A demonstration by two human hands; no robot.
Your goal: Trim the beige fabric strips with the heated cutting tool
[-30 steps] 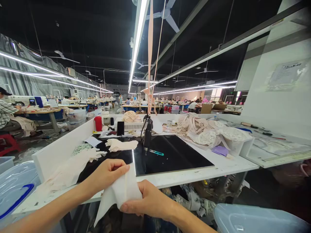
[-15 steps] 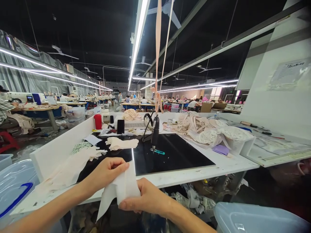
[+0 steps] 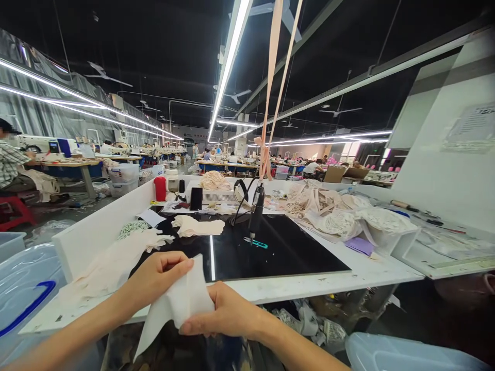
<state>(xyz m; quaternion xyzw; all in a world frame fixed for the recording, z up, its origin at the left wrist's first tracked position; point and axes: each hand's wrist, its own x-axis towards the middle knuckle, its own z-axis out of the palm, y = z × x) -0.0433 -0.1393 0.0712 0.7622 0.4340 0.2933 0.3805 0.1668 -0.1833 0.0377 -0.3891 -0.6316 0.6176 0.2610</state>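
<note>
A white cloth piece is stretched between my two hands in front of the table edge, its loose end hanging down to the left. My left hand pinches its upper corner between thumb and fingers. Lower on the right, my right hand grips the opposite side, thumb on top. Beyond them lies a black board with teal thread snips on it. A black handheld tool hangs point down over the snips. Cream fabric pieces rest at the board's back left.
Pale fabric covers the table's left part. Beige straps and bagged pieces are heaped at the back right. A red container and a phone stand at the back. Plastic bins flank the table. A person in checks sits far left.
The table and hanging tool appear shifted right in the view. Both hands and the cloth appear slightly further left, still held the same way.
</note>
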